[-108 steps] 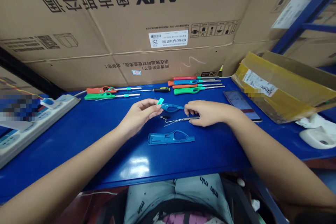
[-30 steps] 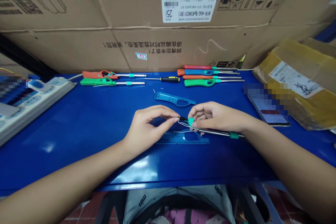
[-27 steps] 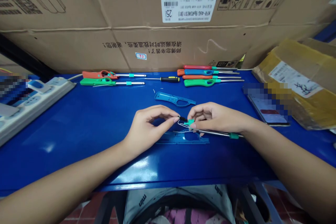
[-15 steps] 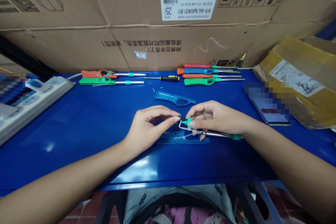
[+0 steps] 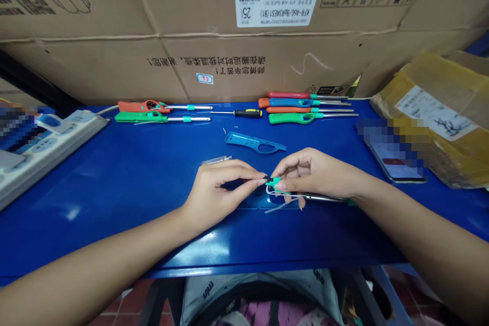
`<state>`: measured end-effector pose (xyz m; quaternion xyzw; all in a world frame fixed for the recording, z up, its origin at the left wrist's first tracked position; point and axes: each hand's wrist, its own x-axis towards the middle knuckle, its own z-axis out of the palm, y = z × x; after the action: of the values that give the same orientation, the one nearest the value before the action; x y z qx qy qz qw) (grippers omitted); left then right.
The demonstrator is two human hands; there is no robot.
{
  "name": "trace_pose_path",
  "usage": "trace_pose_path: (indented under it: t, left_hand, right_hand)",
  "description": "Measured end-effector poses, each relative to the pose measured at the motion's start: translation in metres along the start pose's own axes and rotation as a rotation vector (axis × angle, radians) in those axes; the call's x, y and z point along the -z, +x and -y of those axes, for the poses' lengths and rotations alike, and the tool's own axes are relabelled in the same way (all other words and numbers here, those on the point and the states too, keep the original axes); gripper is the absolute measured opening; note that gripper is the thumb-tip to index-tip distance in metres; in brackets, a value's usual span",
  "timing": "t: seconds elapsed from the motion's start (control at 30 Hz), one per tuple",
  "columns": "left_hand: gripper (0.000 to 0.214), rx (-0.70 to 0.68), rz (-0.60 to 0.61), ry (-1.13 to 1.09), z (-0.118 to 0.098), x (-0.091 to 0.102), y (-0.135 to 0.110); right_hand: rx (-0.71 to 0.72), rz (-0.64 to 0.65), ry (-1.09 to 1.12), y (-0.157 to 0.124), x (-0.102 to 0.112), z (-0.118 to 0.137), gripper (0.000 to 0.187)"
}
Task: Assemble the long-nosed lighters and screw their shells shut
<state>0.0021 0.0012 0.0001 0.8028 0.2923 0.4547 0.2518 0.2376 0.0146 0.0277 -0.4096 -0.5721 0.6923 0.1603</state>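
Observation:
My left hand (image 5: 219,188) is closed in a pinch on a small black part (image 5: 269,180). That part sits against a green lighter trigger (image 5: 275,183), which my right hand (image 5: 321,173) grips between thumb and fingers. White wires (image 5: 282,193) loop below the trigger towards a metal lighter tube (image 5: 324,197) running under my right hand and wrist. A thin clear tube (image 5: 277,208) sticks out below. Beneath both hands lies a blue lighter shell half (image 5: 250,204), partly hidden. Another blue shell half (image 5: 242,139) rests farther back. A small clear piece (image 5: 216,160) lies just beyond my left hand.
At the back are several lighters on the right (image 5: 294,118), two more lighters (image 5: 141,118) on the left, and a screwdriver (image 5: 248,113). A power strip (image 5: 57,142) borders the left, a phone (image 5: 401,160) and yellow-taped box (image 5: 439,117) the right. A large carton (image 5: 191,15) stands behind.
Both hands have shifted slightly, the left one a little right and down. The clear piece beyond my left hand now shows. The thin clear tube now angles down to the left.

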Motion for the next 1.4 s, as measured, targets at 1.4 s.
trace_pose_path:
  t: [1.4]
  left_hand:
    - [0.032,-0.017,0.667,0.364,-0.001,0.021,0.006]
  right_hand:
    - [0.014,-0.114,-0.523,-0.004,-0.015,0.002,0.028]
